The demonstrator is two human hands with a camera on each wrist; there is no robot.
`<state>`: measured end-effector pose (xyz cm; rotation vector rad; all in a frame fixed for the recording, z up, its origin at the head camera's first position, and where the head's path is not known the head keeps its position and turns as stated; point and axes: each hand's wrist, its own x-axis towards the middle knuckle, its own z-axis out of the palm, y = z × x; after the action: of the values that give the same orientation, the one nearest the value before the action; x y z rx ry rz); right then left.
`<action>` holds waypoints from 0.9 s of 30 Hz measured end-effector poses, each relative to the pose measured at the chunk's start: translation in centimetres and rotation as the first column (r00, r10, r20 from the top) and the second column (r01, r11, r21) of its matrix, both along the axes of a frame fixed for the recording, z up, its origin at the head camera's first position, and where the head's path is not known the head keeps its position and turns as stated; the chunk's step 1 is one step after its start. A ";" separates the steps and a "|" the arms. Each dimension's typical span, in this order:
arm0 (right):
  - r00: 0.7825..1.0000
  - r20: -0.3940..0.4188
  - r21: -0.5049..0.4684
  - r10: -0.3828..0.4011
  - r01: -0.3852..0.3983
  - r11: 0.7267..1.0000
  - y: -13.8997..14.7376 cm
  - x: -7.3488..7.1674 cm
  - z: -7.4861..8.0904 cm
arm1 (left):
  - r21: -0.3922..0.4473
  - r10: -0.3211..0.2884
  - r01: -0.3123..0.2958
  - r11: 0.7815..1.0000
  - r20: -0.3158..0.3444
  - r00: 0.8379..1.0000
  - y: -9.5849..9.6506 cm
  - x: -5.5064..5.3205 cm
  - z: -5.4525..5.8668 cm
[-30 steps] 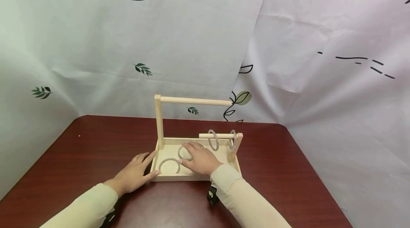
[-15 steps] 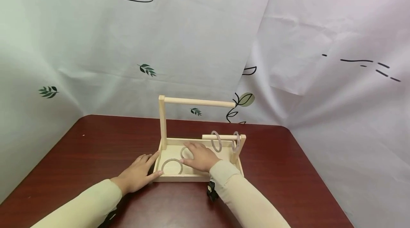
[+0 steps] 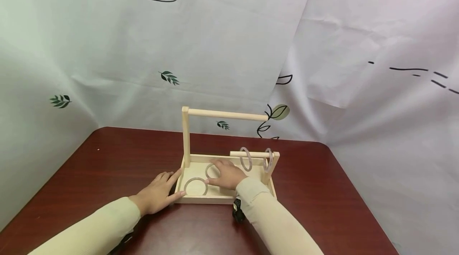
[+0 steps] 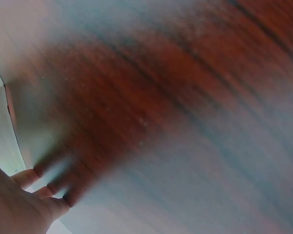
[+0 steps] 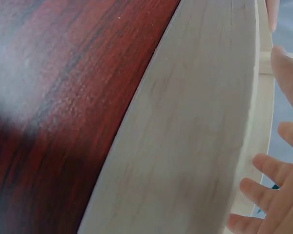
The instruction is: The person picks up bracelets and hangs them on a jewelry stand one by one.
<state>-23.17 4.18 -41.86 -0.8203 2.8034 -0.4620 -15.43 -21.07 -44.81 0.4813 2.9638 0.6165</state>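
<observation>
Little has changed: the wooden tray (image 3: 211,200) stays put, the left hand (image 3: 157,193) keeps thumb and forefinger spread against its left end, the right hand's (image 3: 229,176) fingers reach apart inside — any grip I cannot tell — leaving the far ring (image 3: 206,172) and near ring (image 3: 195,178) unlifted.

Slight leftward head-view turn; tray (image 3: 206,199) farther right in frame; right cuff (image 3: 250,188) nearer the far flat ring (image 3: 206,171)

Pale, creased cloth (image 3: 222,40) printed with leaves (image 3: 169,77) hangs behind a glossy red-brown table (image 3: 136,155).
</observation>
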 end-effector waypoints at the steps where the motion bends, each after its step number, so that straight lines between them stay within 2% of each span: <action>1: 1.000 0.007 -0.008 -0.001 0.001 1.000 0.0 0.0 0.0 | 0.001 -0.001 0.001 1.000 0.000 1.000 0.0 0.0 0.1; 5: 1.000 0.015 -0.042 0.001 -0.001 0.999 0.0 -0.4 -0.5 | 0.002 0.000 0.000 1.000 -0.006 1.000 0.1 0.0 0.2; 14: 0.999 -0.019 -0.068 -0.045 0.044 0.997 0.1 -1.7 -3.6 | -0.006 0.008 -0.008 1.000 -0.004 1.000 0.2 0.0 0.3; 21: 0.994 -0.058 -0.091 -0.092 0.087 0.992 0.0 -1.6 -4.1 | -0.009 0.012 -0.012 1.000 0.001 1.000 0.1 0.0 0.2; 27: 0.986 -0.120 -0.063 -0.113 0.106 0.992 0.0 -1.3 -4.3 | 0.002 0.007 -0.007 1.000 0.003 1.000 0.2 0.0 0.3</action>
<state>-24.47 4.22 -46.11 -0.7315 2.9734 -0.5277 -15.41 -20.92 -44.52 0.4691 2.9638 0.6199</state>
